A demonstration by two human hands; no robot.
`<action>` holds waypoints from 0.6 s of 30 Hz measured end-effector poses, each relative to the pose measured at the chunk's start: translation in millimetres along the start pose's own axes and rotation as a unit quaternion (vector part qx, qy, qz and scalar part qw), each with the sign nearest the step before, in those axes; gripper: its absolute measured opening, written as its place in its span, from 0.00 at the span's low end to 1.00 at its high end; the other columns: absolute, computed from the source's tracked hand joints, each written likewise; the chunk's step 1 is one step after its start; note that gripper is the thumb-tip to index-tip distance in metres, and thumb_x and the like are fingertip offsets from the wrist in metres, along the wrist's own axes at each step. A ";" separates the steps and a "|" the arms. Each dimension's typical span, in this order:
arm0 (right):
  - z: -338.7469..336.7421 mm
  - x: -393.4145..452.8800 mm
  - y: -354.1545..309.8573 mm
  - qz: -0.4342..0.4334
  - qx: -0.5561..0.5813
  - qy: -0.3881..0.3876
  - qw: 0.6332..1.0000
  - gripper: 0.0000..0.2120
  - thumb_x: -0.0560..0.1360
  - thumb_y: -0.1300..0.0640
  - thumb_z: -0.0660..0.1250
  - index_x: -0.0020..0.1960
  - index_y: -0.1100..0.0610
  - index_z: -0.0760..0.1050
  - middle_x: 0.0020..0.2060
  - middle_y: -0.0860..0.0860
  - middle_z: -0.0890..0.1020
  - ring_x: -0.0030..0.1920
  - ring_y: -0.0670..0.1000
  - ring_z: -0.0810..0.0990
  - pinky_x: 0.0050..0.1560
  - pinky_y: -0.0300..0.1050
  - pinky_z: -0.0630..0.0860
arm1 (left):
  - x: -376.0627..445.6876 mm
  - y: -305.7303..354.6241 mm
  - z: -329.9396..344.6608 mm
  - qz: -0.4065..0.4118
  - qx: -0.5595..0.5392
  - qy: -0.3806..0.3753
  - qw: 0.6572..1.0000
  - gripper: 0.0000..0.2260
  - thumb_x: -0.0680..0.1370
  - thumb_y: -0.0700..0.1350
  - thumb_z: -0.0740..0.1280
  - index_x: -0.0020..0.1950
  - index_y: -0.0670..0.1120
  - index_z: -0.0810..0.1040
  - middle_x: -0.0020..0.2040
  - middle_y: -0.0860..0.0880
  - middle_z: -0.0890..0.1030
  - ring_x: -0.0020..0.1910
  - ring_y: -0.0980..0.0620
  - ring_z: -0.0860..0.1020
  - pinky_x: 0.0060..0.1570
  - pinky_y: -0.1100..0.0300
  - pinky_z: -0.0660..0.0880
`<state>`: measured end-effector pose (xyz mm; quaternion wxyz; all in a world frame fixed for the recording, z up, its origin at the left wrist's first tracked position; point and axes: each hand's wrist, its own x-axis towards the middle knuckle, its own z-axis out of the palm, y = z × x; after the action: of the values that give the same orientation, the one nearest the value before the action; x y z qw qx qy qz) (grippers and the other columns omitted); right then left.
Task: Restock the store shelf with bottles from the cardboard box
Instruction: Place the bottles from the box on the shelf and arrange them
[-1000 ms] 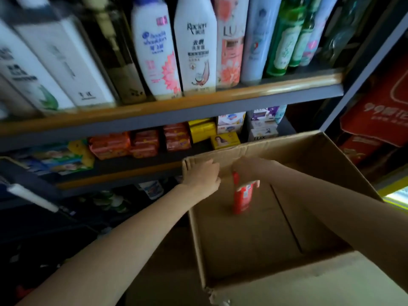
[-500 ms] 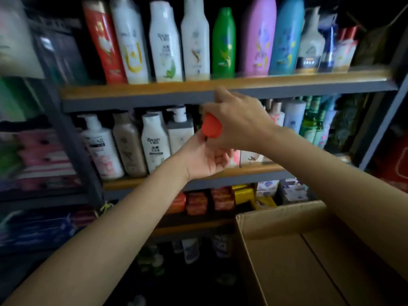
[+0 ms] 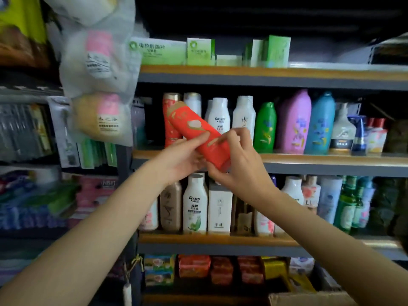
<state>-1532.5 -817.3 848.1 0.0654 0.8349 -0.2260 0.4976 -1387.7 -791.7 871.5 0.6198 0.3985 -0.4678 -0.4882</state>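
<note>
A red bottle with a gold flower print (image 3: 194, 127) is held tilted, cap end up and to the left, in front of the middle shelf (image 3: 309, 159). My left hand (image 3: 183, 155) grips it from the left and below. My right hand (image 3: 238, 160) holds its lower end from the right. Its cap end is close to a matching red bottle (image 3: 171, 120) that stands at the left end of that shelf. Only a corner of the cardboard box (image 3: 309, 299) shows at the bottom right.
White, green, purple and blue bottles (image 3: 293, 124) fill the middle shelf to the right. More bottles (image 3: 195, 206) line the shelf below, soap packs (image 3: 194, 265) the one under that. Green cartons (image 3: 198, 50) sit on top. Bagged sponges (image 3: 99, 85) hang at the upper left.
The red bottle was lifted out of the box, brought up with both hands and is now tilted toward the left end of the middle shelf. My view has risen, so the box has dropped almost out of sight.
</note>
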 end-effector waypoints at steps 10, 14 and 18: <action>71.7 74.3 10.5 0.057 0.109 -0.088 0.988 0.21 0.71 0.55 0.69 0.59 0.61 0.66 0.51 0.57 0.75 0.49 0.58 0.76 0.46 0.45 0.71 | 41.5 40.1 -51.0 0.030 0.039 0.175 0.983 0.03 0.77 0.39 0.65 0.44 0.45 0.76 0.42 0.48 0.79 0.40 0.55 0.76 0.28 0.69 0.76; 95.3 93.4 15.4 0.065 0.093 -0.091 0.989 0.22 0.71 0.53 0.69 0.60 0.60 0.67 0.51 0.59 0.75 0.53 0.60 0.73 0.53 0.49 0.71 | 62.2 41.9 -67.6 0.054 0.077 0.216 0.972 0.01 0.77 0.39 0.65 0.48 0.44 0.76 0.43 0.48 0.79 0.41 0.56 0.77 0.28 0.70 0.75; 115.4 101.5 24.7 0.064 0.045 -0.111 0.991 0.23 0.71 0.50 0.68 0.60 0.59 0.66 0.55 0.57 0.75 0.56 0.59 0.68 0.57 0.51 0.68 | 76.8 33.9 -80.6 0.081 0.097 0.246 0.961 0.07 0.77 0.39 0.66 0.55 0.42 0.74 0.47 0.48 0.80 0.42 0.55 0.77 0.33 0.69 0.76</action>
<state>-1410.1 -909.5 875.3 -0.0296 0.8709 -0.2626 0.4144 -1295.1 -856.9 898.6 0.7116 0.5251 -0.3771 -0.2752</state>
